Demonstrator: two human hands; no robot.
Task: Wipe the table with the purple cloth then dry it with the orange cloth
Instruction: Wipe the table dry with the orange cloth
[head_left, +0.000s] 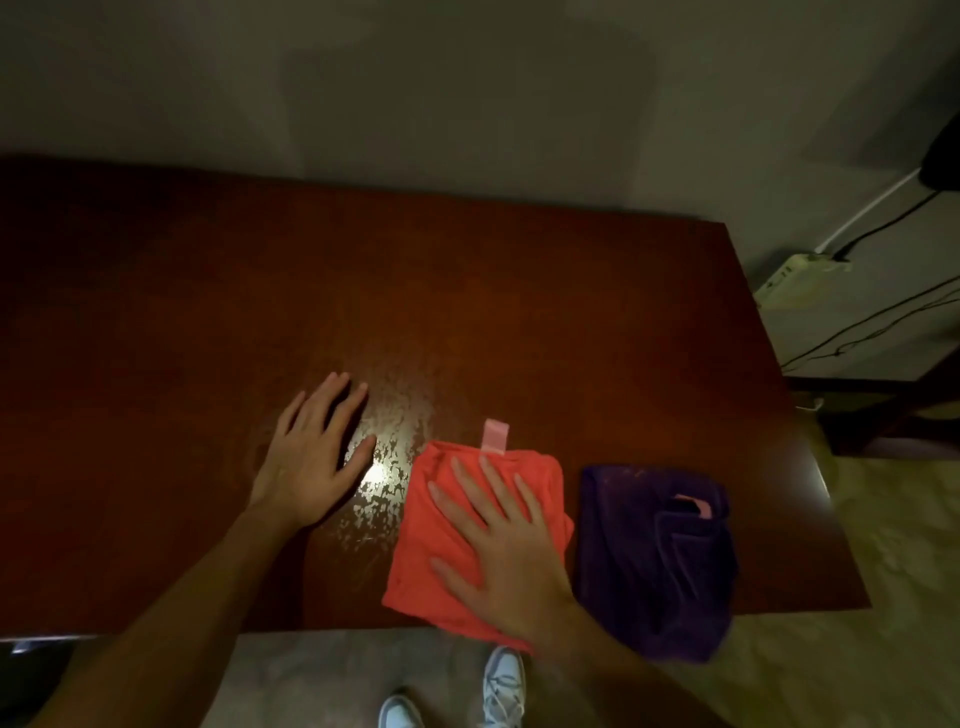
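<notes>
A folded orange cloth with a pink loop tag lies near the front edge of the dark wooden table. My right hand rests flat on top of it, fingers spread. To its right a crumpled purple cloth lies at the table's front right corner, partly hanging over the edge. My left hand lies flat on the bare tabletop, left of the orange cloth, fingers apart. Between my hands the wood shows a shiny wet, streaky patch.
A wall runs behind the table's far edge. Past the right edge a white power strip with cables lies on a lower surface. My shoes stand on the floor below the front edge.
</notes>
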